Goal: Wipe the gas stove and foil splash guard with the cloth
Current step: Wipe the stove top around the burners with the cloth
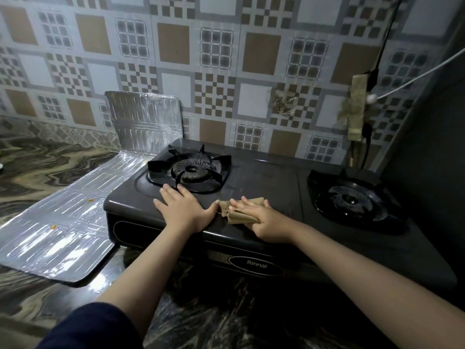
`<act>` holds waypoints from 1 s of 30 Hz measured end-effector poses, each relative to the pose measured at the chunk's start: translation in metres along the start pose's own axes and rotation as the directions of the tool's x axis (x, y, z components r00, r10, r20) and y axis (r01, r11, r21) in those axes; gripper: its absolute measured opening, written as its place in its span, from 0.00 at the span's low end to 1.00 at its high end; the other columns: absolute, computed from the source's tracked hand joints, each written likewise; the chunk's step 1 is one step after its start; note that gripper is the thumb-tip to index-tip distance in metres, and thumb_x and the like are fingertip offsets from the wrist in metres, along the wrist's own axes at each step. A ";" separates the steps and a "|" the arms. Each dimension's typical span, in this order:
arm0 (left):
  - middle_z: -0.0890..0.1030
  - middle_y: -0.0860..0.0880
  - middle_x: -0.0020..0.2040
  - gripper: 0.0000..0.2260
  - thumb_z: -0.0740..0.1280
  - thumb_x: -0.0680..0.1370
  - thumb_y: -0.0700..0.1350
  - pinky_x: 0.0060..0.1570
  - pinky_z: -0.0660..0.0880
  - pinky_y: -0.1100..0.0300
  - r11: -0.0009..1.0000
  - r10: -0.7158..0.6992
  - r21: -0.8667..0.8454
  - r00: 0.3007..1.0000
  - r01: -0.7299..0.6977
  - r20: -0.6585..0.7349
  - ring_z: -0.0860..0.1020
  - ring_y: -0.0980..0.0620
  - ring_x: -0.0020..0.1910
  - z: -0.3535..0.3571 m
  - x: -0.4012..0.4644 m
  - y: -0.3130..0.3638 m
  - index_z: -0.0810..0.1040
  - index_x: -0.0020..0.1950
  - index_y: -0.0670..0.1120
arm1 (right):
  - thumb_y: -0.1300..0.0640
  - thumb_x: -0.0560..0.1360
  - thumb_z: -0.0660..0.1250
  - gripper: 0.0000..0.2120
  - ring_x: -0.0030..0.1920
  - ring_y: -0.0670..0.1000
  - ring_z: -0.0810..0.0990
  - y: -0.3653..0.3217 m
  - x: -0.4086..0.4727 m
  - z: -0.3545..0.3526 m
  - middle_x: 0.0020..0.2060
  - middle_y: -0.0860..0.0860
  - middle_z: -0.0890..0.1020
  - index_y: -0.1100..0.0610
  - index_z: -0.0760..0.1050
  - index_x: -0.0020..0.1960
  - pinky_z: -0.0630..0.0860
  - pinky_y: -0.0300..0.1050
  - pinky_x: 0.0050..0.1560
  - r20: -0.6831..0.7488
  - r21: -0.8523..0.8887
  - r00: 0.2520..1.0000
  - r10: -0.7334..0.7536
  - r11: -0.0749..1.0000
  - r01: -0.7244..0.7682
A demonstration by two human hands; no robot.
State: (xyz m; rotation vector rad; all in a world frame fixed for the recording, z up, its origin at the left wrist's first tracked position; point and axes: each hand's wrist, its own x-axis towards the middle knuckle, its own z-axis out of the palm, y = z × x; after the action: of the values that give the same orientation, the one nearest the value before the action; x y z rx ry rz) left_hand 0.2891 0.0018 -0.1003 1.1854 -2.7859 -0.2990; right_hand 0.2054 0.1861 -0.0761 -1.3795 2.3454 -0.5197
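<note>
foil splash guard [75, 217] at far left, one panel flat on marbled counter [37, 162] w/ small orange crumbs, another upright vs tiled wall [251, 59]. black gas stove [264, 177] beside it, touching. l burner [191, 170] behind left hand [183, 210], which lies flat, fingers spread, gripping nothing. right hand [266, 220] presses tan cloth [239, 210] on stove top, fingers curled over it. r burner [352, 200] at right.

Home kitchen, probably: gas stove [251, 187], tiled wall [226, 59].
</note>
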 end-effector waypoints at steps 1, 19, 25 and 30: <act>0.46 0.31 0.77 0.53 0.50 0.70 0.77 0.71 0.45 0.36 1.000 0.001 -0.001 1.000 -0.001 0.001 0.43 0.35 0.77 0.000 0.000 0.000 0.46 0.78 0.36 | 0.69 0.74 0.54 0.35 0.77 0.42 0.43 0.003 -0.003 0.001 0.77 0.43 0.54 0.46 0.54 0.77 0.28 0.51 0.71 0.005 0.017 1.000 0.001 1.000 -0.001; 0.45 0.33 0.78 0.53 0.51 0.69 0.77 0.73 0.46 0.39 1.000 0.000 -0.019 0.998 -0.001 -0.062 0.43 0.38 0.78 0.001 -0.006 0.000 0.44 0.79 0.39 | 0.58 0.79 0.59 0.09 0.33 0.50 0.68 0.016 0.004 -0.121 0.34 0.53 0.72 0.57 0.71 0.40 0.64 0.44 0.37 0.158 -0.036 0.983 0.092 0.995 -0.088; 0.55 0.39 0.78 0.38 0.61 0.74 0.65 0.72 0.50 0.38 0.980 0.194 0.021 0.923 -0.199 -0.332 0.53 0.42 0.78 -0.003 -0.011 0.005 0.59 0.77 0.43 | 0.67 0.74 0.57 0.10 0.35 0.52 0.71 0.041 0.058 -0.154 0.35 0.55 0.74 0.57 0.70 0.36 0.66 0.42 0.34 -0.091 -0.065 0.983 0.157 0.984 -0.163; 0.50 0.48 0.80 0.49 0.49 0.66 0.77 0.76 0.48 0.44 0.877 0.467 -0.059 0.874 -0.477 -0.135 0.49 0.50 0.79 -0.007 -0.020 0.026 0.56 0.79 0.48 | 0.66 0.72 0.60 0.16 0.44 0.56 0.75 0.069 0.105 -0.155 0.50 0.59 0.79 0.60 0.74 0.59 0.70 0.42 0.39 -0.299 -0.181 0.941 0.160 0.958 -0.221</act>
State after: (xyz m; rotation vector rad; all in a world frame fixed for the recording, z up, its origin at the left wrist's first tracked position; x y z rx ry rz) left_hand 0.2864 0.0329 -0.0879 0.4516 -2.8040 -0.2932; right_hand 0.0310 0.1440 0.0109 -1.2093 2.8037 -0.4425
